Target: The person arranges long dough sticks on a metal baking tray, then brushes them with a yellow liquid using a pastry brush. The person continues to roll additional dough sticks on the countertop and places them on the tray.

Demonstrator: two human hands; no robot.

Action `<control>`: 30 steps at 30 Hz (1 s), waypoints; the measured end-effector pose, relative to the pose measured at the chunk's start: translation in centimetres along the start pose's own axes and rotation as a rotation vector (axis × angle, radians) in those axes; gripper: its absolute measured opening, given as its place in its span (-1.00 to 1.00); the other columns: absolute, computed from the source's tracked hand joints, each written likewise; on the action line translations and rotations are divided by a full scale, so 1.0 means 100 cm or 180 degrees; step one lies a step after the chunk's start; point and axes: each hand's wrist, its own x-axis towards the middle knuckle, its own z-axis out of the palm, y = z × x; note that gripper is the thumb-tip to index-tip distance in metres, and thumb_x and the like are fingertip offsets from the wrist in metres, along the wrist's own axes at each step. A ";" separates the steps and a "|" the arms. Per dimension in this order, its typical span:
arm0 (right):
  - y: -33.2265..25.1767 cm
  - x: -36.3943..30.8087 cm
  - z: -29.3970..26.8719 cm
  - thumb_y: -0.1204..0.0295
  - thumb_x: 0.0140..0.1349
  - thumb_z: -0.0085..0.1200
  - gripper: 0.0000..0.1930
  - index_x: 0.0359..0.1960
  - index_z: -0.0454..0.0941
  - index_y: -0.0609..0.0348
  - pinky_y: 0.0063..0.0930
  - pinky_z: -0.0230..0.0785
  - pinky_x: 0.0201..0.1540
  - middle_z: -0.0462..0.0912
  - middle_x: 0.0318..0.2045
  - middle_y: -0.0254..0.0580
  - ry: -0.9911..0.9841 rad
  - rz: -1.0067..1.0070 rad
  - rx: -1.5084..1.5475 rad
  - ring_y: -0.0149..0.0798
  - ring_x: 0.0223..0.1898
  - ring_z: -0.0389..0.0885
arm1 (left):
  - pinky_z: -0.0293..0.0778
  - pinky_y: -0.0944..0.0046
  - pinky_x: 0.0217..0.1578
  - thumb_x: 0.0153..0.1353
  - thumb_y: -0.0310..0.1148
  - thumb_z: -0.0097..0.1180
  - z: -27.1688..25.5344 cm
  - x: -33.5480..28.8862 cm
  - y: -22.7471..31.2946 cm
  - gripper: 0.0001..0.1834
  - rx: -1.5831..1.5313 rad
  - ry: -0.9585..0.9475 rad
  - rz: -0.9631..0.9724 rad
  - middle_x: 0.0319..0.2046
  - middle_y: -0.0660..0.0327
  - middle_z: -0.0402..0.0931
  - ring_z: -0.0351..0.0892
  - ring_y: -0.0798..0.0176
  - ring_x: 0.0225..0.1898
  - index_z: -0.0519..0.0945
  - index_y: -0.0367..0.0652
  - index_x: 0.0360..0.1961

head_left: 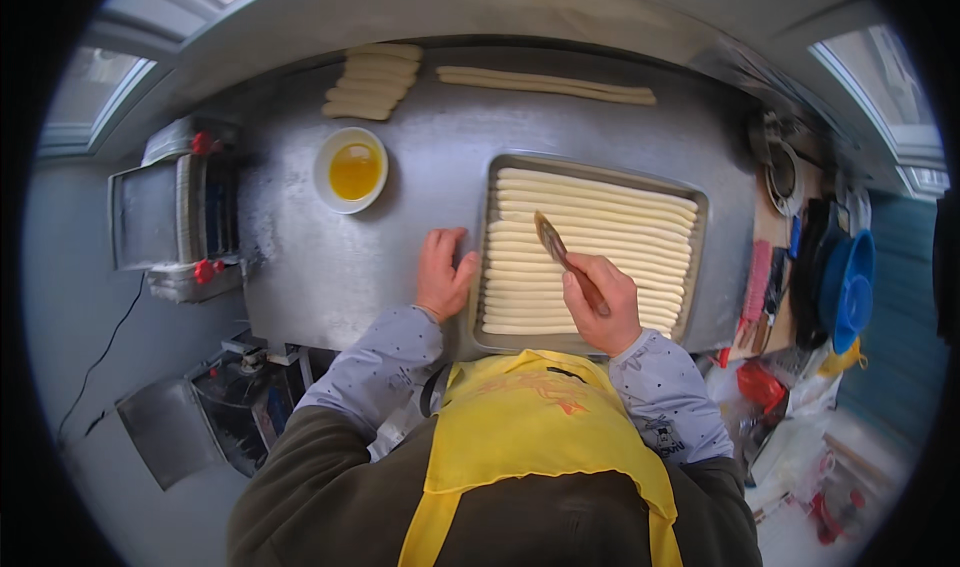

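Pale dough strips [615,229] lie side by side in a rectangular metal baking tray [702,229]. My right hand [610,312] is wrapped around the wooden handle of a pastry brush [551,236], whose tip is over the upper-left part of the strips. Whether the bristles touch the dough I cannot tell. My left hand [443,275] is at the tray's left edge, thumb apart from the fingers, holding nothing. Left of the tray, a white bowl [322,172] contains yellow liquid [355,172] that looks like oil.
More dough strips [372,82] and two long dough ropes [545,84] lie along the back of the metal worktable [300,277]. A machine with red knobs [190,207] stands at the left. Blue basins [853,292] and a pink-bristled brush [757,277] are at the right.
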 end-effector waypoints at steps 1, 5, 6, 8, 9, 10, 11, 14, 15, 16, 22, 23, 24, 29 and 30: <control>-0.013 0.021 0.007 0.61 0.31 0.30 -0.69 0.08 0.66 0.28 -0.39 0.51 -0.34 0.67 -0.30 -0.07 -0.0198 -0.0416 -0.0227 -0.16 -0.44 0.62 | 0.51 0.01 0.07 0.45 -0.21 0.12 -0.008 -0.001 0.012 -0.55 -0.0334 0.0058 -0.0155 -0.04 -0.07 0.59 0.59 -0.11 -0.02 0.58 -0.35 0.17; -0.054 0.075 0.057 0.61 0.19 0.30 -0.54 0.16 0.61 0.31 -0.19 0.56 -0.14 0.67 -0.14 -0.04 -0.0743 -0.1906 -0.0345 0.01 -0.20 0.66 | 0.56 0.13 0.07 0.59 -0.11 0.02 -0.031 -0.001 0.060 -0.56 -0.3490 0.0030 -0.1485 -0.15 0.10 0.70 0.67 0.13 -0.08 0.64 -0.34 0.08; -0.061 0.080 0.070 0.60 0.17 0.29 -0.52 0.18 0.59 0.32 -0.14 0.56 -0.08 0.67 -0.09 -0.04 -0.0990 -0.1979 -0.0338 0.04 -0.14 0.66 | 0.57 0.15 0.08 0.60 -0.10 0.01 -0.039 0.002 0.066 -0.55 -0.3677 0.0130 -0.1716 -0.13 0.11 0.71 0.67 0.17 -0.07 0.64 -0.33 0.06; -0.065 0.083 0.087 0.59 0.17 0.26 -0.49 0.21 0.57 0.33 -0.08 0.54 -0.01 0.67 0.00 -0.02 -0.1246 -0.1989 -0.0292 0.09 -0.05 0.65 | 0.58 0.19 0.10 0.61 -0.07 -0.01 -0.058 0.011 0.066 -0.55 -0.4106 0.0185 -0.1889 -0.10 0.12 0.73 0.68 0.25 -0.05 0.64 -0.32 0.02; -0.064 0.081 0.092 0.58 0.18 0.24 -0.49 0.22 0.56 0.33 -0.07 0.53 0.02 0.66 0.03 0.00 -0.1263 -0.1914 -0.0242 0.10 -0.03 0.64 | 0.61 0.19 0.03 0.60 -0.11 0.02 -0.069 0.019 0.059 -0.62 -0.3740 0.0357 -0.2021 -0.11 0.10 0.73 0.70 0.24 -0.10 0.63 -0.25 -0.02; -0.061 0.079 0.094 0.58 0.20 0.22 -0.49 0.23 0.55 0.33 -0.06 0.52 0.04 0.65 0.06 0.01 -0.1338 -0.1835 -0.0191 0.11 0.00 0.63 | 0.62 0.16 0.00 0.59 -0.12 0.03 -0.083 0.024 0.049 -0.64 -0.3176 0.0376 -0.2170 -0.13 0.08 0.72 0.70 0.21 -0.12 0.62 -0.24 -0.03; -0.055 0.077 0.092 0.59 0.23 0.23 -0.51 0.24 0.55 0.32 -0.04 0.53 0.07 0.66 0.08 0.07 -0.1410 -0.1646 -0.0305 0.14 0.04 0.63 | 0.63 0.13 -0.03 0.58 -0.14 0.04 -0.099 0.029 0.036 -0.67 -0.2535 0.0386 -0.2434 -0.14 0.07 0.72 0.71 0.18 -0.14 0.60 -0.24 -0.05; -0.032 0.073 0.075 0.58 0.29 0.23 -0.56 0.22 0.56 0.31 -0.06 0.53 0.12 0.67 0.07 0.09 -0.1236 -0.1400 -0.0436 0.16 0.07 0.63 | 0.63 -0.03 -0.12 0.48 -0.28 0.10 -0.138 0.043 -0.011 -0.77 -0.0173 0.0709 -0.1676 -0.23 -0.03 0.68 0.72 -0.09 -0.22 0.55 -0.26 -0.06; -0.023 0.073 0.067 0.56 0.31 0.21 -0.58 0.22 0.56 0.31 -0.04 0.52 0.15 0.68 0.07 0.10 -0.1204 -0.1249 -0.0467 0.17 0.07 0.63 | 0.63 -0.06 -0.11 0.44 -0.31 0.11 -0.148 0.046 -0.025 -0.77 0.0446 0.0738 -0.1469 -0.22 -0.05 0.67 0.70 -0.15 -0.20 0.55 -0.26 -0.06; -0.016 0.072 0.059 0.54 0.33 0.19 -0.59 0.21 0.57 0.30 -0.02 0.51 0.17 0.68 0.06 0.11 -0.1196 -0.1069 -0.0493 0.18 0.08 0.62 | 0.62 -0.10 -0.09 0.40 -0.34 0.12 -0.156 0.049 -0.038 -0.78 0.1022 0.0757 -0.1292 -0.22 -0.08 0.66 0.69 -0.21 -0.17 0.55 -0.27 -0.06; 0.026 0.075 0.018 0.54 0.34 0.20 -0.68 0.11 0.63 0.30 -0.03 0.53 0.12 0.70 -0.01 0.16 -0.0874 -0.0393 -0.0660 0.22 0.02 0.65 | 0.62 -0.15 -0.06 0.21 -0.44 0.16 -0.187 0.061 -0.080 -0.76 0.2443 0.0440 -0.0800 -0.15 -0.06 0.66 0.69 -0.21 -0.08 0.60 -0.18 -0.08; 0.033 0.076 0.011 0.54 0.35 0.20 -0.70 0.10 0.64 0.30 -0.03 0.54 0.11 0.70 -0.01 0.16 -0.0818 -0.0337 -0.0665 0.22 0.00 0.65 | 0.62 -0.14 -0.06 0.20 -0.45 0.16 -0.192 0.064 -0.083 -0.76 0.2527 0.0390 -0.0780 -0.16 -0.05 0.66 0.69 -0.19 -0.08 0.61 -0.17 -0.09; 0.041 0.077 0.004 0.53 0.35 0.20 -0.71 0.09 0.64 0.30 -0.03 0.54 0.10 0.71 -0.02 0.15 -0.0750 -0.0226 -0.0668 0.22 -0.01 0.66 | 0.62 -0.14 -0.07 0.19 -0.45 0.16 -0.195 0.068 -0.084 -0.76 0.2602 0.0339 -0.0743 -0.17 -0.04 0.66 0.70 -0.18 -0.09 0.62 -0.15 -0.09; 0.098 0.100 -0.037 0.50 0.44 0.19 -0.77 0.06 0.68 0.32 -0.32 0.61 -0.13 0.75 -0.15 0.04 -0.0265 -0.0142 -0.1054 -0.14 -0.25 0.76 | 0.62 -0.10 -0.11 0.18 -0.48 0.16 -0.205 0.089 -0.069 -0.74 0.3093 0.0413 -0.0124 -0.19 0.01 0.67 0.70 -0.16 -0.11 0.63 -0.16 -0.08; 0.112 0.109 -0.048 0.48 0.46 0.19 -0.76 0.07 0.68 0.32 -0.34 0.61 -0.15 0.75 -0.15 0.00 -0.0140 0.0233 -0.1042 -0.17 -0.26 0.76 | 0.62 -0.09 -0.11 0.21 -0.48 0.17 -0.201 0.092 -0.061 -0.74 0.3200 0.0640 0.0162 -0.18 0.00 0.67 0.70 -0.16 -0.11 0.63 -0.17 -0.05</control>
